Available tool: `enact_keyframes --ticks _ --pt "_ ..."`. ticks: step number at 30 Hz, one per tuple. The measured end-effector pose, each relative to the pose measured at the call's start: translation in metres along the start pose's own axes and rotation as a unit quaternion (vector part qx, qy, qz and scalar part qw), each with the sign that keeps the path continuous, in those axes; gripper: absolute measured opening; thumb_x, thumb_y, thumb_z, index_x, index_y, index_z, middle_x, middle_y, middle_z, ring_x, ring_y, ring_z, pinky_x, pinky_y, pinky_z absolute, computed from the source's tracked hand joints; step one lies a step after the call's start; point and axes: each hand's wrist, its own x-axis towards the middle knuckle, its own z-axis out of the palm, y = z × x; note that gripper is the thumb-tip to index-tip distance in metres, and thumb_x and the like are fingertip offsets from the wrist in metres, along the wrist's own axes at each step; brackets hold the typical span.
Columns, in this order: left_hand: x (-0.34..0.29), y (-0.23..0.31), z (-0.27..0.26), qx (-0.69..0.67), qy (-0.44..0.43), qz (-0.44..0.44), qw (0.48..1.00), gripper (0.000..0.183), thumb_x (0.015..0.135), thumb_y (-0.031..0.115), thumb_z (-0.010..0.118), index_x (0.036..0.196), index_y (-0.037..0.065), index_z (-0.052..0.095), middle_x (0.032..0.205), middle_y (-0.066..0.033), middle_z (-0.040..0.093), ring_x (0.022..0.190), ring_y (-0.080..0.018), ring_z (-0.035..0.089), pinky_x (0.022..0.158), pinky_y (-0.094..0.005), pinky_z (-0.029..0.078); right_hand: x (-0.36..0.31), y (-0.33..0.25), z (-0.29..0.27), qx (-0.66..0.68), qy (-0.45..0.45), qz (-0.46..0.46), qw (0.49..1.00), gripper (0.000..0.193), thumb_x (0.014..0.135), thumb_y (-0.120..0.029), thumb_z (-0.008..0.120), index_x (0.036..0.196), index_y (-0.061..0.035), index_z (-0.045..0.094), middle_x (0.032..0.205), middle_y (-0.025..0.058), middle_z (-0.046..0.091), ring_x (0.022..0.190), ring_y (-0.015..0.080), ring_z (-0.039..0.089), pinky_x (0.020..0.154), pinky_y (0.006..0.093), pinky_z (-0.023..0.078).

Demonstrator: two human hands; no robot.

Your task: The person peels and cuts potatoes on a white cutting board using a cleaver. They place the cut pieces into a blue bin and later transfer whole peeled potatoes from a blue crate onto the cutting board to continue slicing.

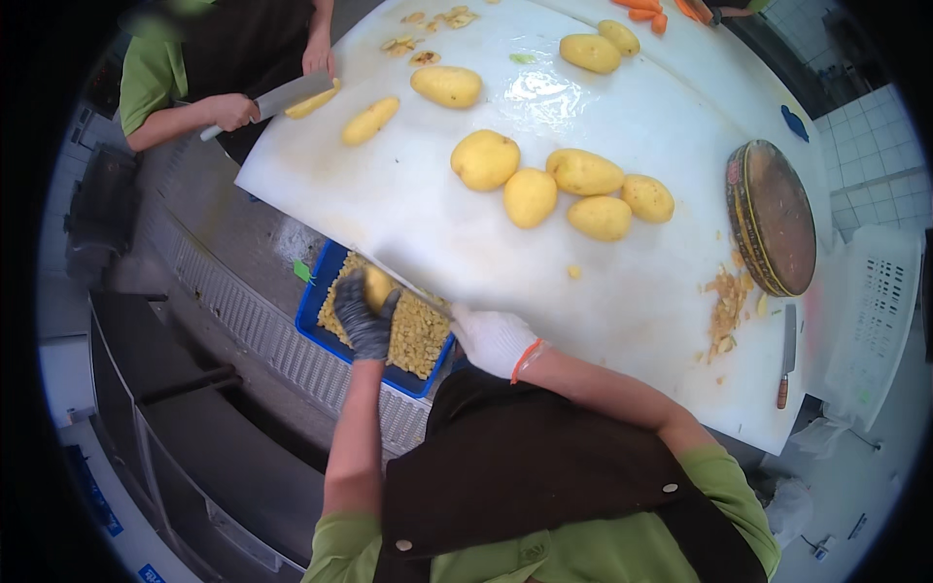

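My left hand (363,321), in a dark glove, is closed round a peeled yellow potato (380,285) above a blue crate (316,332). Diced potato (420,340) fills much of that crate, which sits below the table's near edge. In a white knitted glove with an orange cuff, my right hand (496,340) grips a knife (408,284). Its blade shows nearly edge-on, running along the table edge beside the held potato; its handle is hidden in my fist. Beyond, several whole peeled potatoes (530,198) lie grouped on the white table (437,233).
At upper left a co-worker's hand holds a cleaver (292,95) against a potato piece (313,101). To the right are a round chopping block (780,216), peelings (729,301), a wooden-handled knife (786,355) and a white plastic basket (870,321). Carrots (645,12) lie at the far edge.
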Motion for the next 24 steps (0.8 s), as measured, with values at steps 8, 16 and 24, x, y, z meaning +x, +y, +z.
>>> enact_keyframes --ticks 8,16,24 --pt "0.099 0.041 0.036 -0.211 0.005 -0.109 0.971 0.053 0.079 0.015 0.075 0.125 0.001 0.052 0.123 -0.0165 0.056 0.116 -0.0310 0.052 0.101 -0.0391 0.041 -0.062 0.080 -0.025 0.069 0.119 0.046 0.989 0.026 0.093 -0.025 0.047 0.104 -0.0026 0.056 0.084 0.0250 0.063 0.081 0.0433 0.060 0.072 0.0495 0.047" --pt "0.231 0.124 0.105 -0.211 -0.458 -0.149 0.851 0.097 0.062 0.053 0.083 0.133 0.001 0.043 0.137 -0.0186 0.046 0.122 -0.0303 0.049 0.101 -0.0378 0.042 -0.159 0.154 -0.031 0.074 0.203 0.233 0.948 0.025 0.093 -0.024 0.053 0.104 -0.0020 0.056 0.096 0.0228 0.065 0.088 0.0398 0.063 0.075 0.0438 0.050" --pt "0.083 0.074 0.046 -0.244 -0.135 0.105 0.955 0.082 0.056 0.017 0.091 0.124 0.009 0.047 0.120 -0.0132 0.053 0.111 -0.0274 0.053 0.099 -0.0375 0.046 -0.155 0.134 -0.040 0.092 0.163 0.207 0.960 0.027 0.093 -0.026 0.052 0.106 -0.0029 0.057 0.093 0.0226 0.065 0.087 0.0384 0.063 0.076 0.0423 0.050"
